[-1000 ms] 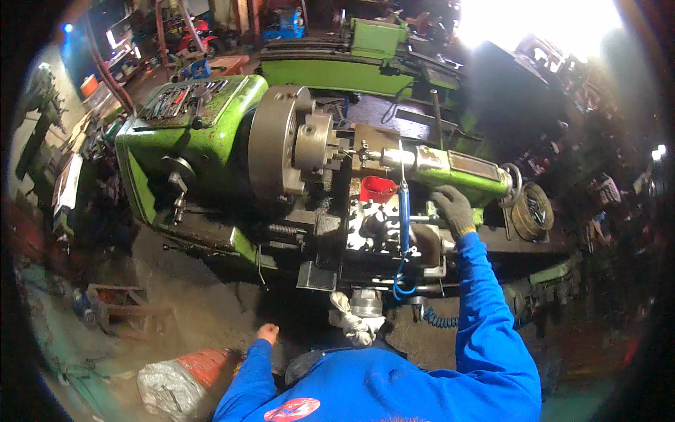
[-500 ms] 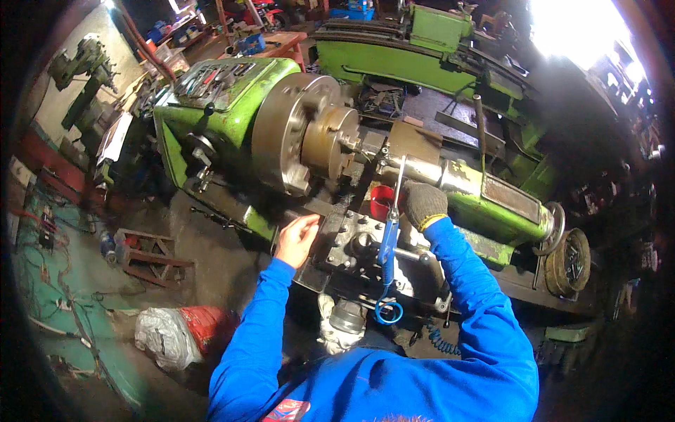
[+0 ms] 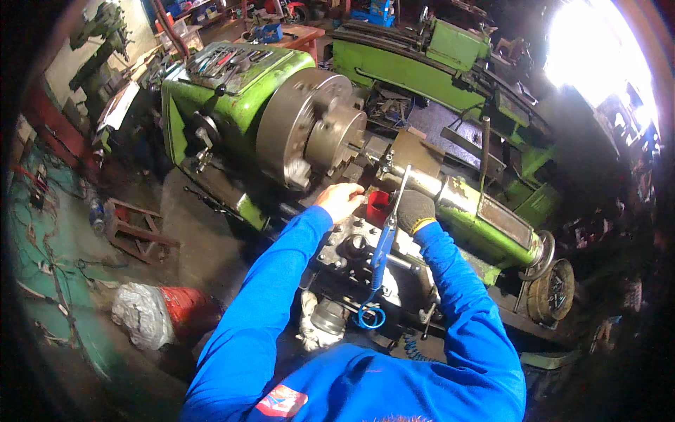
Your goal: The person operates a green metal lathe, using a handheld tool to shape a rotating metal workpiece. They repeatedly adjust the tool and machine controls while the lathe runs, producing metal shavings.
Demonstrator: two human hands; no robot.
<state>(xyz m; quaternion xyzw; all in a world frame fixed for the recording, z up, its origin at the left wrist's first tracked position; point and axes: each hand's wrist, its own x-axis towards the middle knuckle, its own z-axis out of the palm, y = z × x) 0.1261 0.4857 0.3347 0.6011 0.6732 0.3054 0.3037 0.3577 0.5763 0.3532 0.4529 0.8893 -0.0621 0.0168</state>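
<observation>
Bare left hand (image 3: pixel 341 200) in close at the red cup (image 3: pixel 377 206), fingers bunched, any hold impossible to tell; gloved right hand (image 3: pixel 416 211) opposite, fingers hidden, grip unreadable too. The cup sits by the studded tool block's (image 3: pixel 333 247) far edge, probably for both hands' reach, the blue air gun (image 3: pixel 382 252) over the block's right edge.

I see a person in a bright blue shirt (image 3: pixel 394 383) with long, creased sleeves (image 3: pixel 260 302). A red-and-white patch (image 3: pixel 283 401) marks the shirt's left side. Past its right sleeve, a dark grey knitted glove (image 3: pixel 416 209) with a yellow edge (image 3: pixel 422 224) covers the right hand (image 3: pixel 416 210); past its left sleeve, the left hand (image 3: pixel 340 201) is bare.
</observation>
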